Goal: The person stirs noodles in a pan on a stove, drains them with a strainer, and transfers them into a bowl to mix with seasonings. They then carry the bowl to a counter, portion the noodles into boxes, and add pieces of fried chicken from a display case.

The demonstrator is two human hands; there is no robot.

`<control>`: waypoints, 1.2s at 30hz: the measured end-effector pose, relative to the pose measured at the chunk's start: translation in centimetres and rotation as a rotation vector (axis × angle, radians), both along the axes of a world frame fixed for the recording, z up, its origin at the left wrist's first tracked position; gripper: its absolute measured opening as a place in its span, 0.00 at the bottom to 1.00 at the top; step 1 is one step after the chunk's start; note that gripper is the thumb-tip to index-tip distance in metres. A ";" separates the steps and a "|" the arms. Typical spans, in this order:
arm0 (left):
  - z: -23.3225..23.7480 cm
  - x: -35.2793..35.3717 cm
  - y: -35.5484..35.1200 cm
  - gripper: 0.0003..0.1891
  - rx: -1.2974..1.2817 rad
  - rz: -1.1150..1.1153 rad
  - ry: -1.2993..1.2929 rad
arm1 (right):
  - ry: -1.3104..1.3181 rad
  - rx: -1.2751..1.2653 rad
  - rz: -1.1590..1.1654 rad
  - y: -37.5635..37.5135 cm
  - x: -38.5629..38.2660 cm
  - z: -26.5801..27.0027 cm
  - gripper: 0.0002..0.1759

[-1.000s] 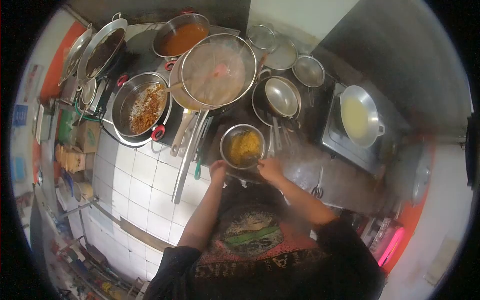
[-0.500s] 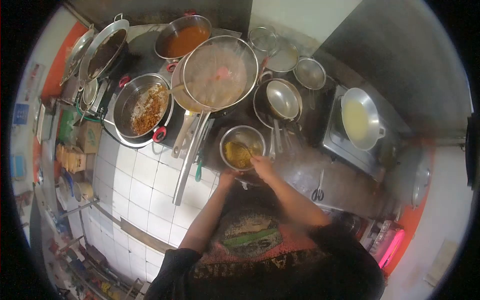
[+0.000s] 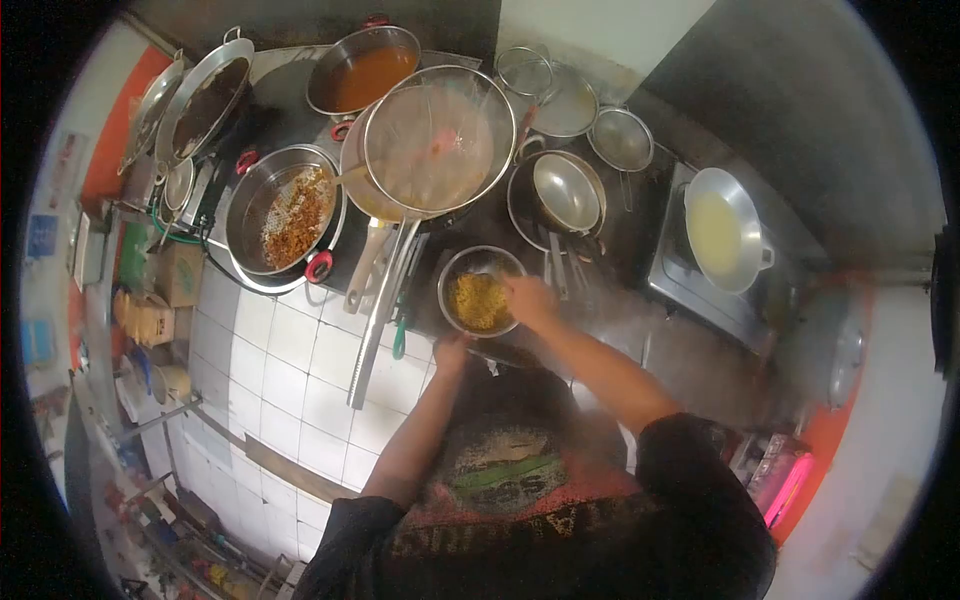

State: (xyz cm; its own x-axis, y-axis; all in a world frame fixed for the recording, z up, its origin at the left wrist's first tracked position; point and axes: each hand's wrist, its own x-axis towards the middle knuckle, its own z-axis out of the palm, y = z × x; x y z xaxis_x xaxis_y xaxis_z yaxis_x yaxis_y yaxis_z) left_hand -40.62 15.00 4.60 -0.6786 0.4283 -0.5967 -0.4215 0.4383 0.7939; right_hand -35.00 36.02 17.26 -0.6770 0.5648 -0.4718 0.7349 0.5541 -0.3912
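Observation:
A round metal bowl point(image 3: 443, 300) sits near the counter's front edge, with a crumbly yellow mixture point(image 3: 478, 302) in it. My left hand point(image 3: 452, 352) is closed at the bowl's lower left rim, its fingertips partly hidden. Over the right rim reaches my right hand point(image 3: 526, 302), fingers closed round a spoon-like utensil whose end is in the bowl; its exact shape is hard to make out. Just left of the bowl, the long handle of a large mesh strainer point(image 3: 440, 140) slants toward the floor; the strainer rests on a pan.
A pot of orange liquid point(image 3: 365, 82) stands at the back. To the left is a pot with a brown crumbly mixture point(image 3: 295, 220). A ladle-like pan point(image 3: 566, 195) and a small strainer point(image 3: 620, 140) lie behind. At right, a wok of pale yellow liquid point(image 3: 718, 235) sits on a stove.
My right hand has shifted slightly up over the bowl, and the yellow mixture lies more spread out. My right forearm has swung up and now covers the scissors seen earlier.

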 end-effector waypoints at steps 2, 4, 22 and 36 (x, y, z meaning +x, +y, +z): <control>0.2 -0.3 0.5 0.14 -0.120 -0.001 0.057 | -0.018 0.077 0.022 1.2 1.2 -3.3 0.19; 1.4 -0.2 1.1 0.14 -0.107 0.034 0.040 | 0.028 0.059 0.027 1.3 1.4 -2.7 0.18; -1.8 1.3 0.5 0.07 -0.084 -0.074 -0.121 | -0.013 0.039 -0.157 -1.9 2.4 -1.4 0.16; 1.4 -0.7 1.6 0.11 0.085 0.217 -0.189 | 0.046 0.112 -0.278 -3.7 2.6 -3.2 0.18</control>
